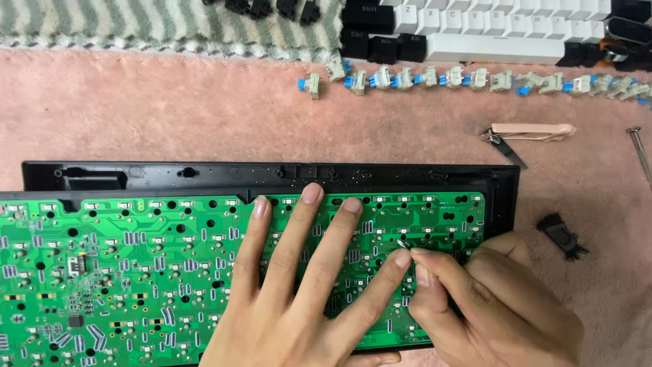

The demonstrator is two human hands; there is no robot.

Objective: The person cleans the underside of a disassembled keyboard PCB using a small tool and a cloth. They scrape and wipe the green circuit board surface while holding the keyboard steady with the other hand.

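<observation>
Pink cloth (pixel 170 115): covers the tabletop, carries everything below.

Black keyboard case (pixel 272 175): long, lies across the cloth; its far rim and right end show bare.

Green circuit board (pixel 122 272): sits in the case, solder side up, dotted with holes and small white parts; fills the case from the left edge of view to near the case's right end.

Striped towel (pixel 156 24): grey and white, top left, touching the far edge of the cloth.

Group of keycaps (pixel 489 30): white and black, laid out in rows at top right, a long white bar among them.

Left hand (pixel 299 285): flat on the board, fingers spread and straight, palm down, pressing the board; it grips nothing.

Right hand (pixel 496 306): at the board's right part, thumb and forefinger pinched tight on a small metal piece (pixel 402 242), whose tip touches the board just beside the left forefinger's tip.

Row of key switches (pixel 475 80): beige bodies with blue stems, strung out along the cloth below the keycaps, one a little apart at the left.

Pink-handled tool (pixel 530 131): right of the case's far corner, dark metal blade pointing down-right.

Black plastic part (pixel 562 234): on the cloth, just right of the case.

Screwdriver shaft (pixel 640 153): at the right edge.
</observation>
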